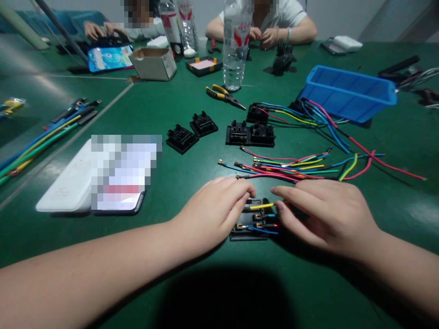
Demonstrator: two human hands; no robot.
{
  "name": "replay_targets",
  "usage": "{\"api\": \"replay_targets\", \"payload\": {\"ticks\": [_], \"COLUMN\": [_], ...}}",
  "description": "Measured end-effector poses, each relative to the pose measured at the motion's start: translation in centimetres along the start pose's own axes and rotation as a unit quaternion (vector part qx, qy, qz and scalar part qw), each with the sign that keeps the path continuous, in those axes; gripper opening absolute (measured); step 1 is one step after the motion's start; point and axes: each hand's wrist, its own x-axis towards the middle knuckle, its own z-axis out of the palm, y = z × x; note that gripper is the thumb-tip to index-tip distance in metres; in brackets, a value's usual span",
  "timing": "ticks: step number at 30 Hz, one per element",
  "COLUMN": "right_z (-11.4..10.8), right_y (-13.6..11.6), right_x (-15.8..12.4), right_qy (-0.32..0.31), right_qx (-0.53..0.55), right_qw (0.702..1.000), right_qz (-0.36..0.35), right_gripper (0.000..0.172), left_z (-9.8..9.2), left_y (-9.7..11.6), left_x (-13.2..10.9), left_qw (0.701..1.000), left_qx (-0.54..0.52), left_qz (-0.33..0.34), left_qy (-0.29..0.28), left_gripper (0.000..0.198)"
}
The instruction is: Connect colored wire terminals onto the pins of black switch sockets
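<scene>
A black plastic socket part [248,236] lies on the table between my hands, with several wire terminals seated in it. Blue, red and yellow wires lead out of it to the right. My left hand [219,205] is closed at its left edge, fingertips curled over the upper corner by the metal end of the yellow wire [262,207]. At the right, my right hand [325,212] has its thumb and index finger at the free end of that yellow wire, apparently pinching it. The tips of my left fingers are partly hidden.
Loose terminal-ended wires [291,171] lie just beyond my hands. Farther back are black socket parts [181,138], pliers [226,96], a water bottle [235,55] and a blue bin [350,98]. At left lie a white power bank [68,178] and phone [139,201]. Two people sit opposite.
</scene>
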Motion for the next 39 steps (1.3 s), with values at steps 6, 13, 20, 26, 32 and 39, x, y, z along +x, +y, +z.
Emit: {"api": "replay_targets", "payload": {"ticks": [6,13,20,26,32,39], "right_z": [0.0,0.3,0.4,0.8,1.0,1.1], "right_y": [-0.1,0.2,0.2,0.6,0.6,0.4], "right_x": [0.0,-0.3,-0.1,-0.6,-0.9,-1.1], "right_qy": [0.014,0.036,0.051,0.036,0.016,0.017], "right_qx": [0.027,-0.082,-0.108,-0.107,-0.113,-0.117], "right_qw": [0.999,0.988,0.988,0.992,0.992,0.992], "right_qz": [0.016,0.128,0.099,0.061,0.060,0.054], "right_gripper": [0.014,0.024,0.021,0.018,0.017,0.019], "left_z": [0.1,0.1,0.1,0.1,0.2,0.3], "left_y": [0.0,-0.1,-0.1,0.0,-0.2,-0.3], "left_x": [-0.1,0.0,0.0,-0.2,-0.1,0.0], "left_qw": [1.000,1.000,1.000,1.000,1.000,0.999], "left_qx": [-0.001,-0.001,-0.001,-0.002,-0.004,-0.022], "left_qz": [0.002,0.004,0.008,0.009,0.006,-0.004], "left_qy": [-0.001,0.004,0.008,0.007,0.009,0.027], "left_gripper": [0.023,0.024,0.023,0.023,0.023,0.021]}}
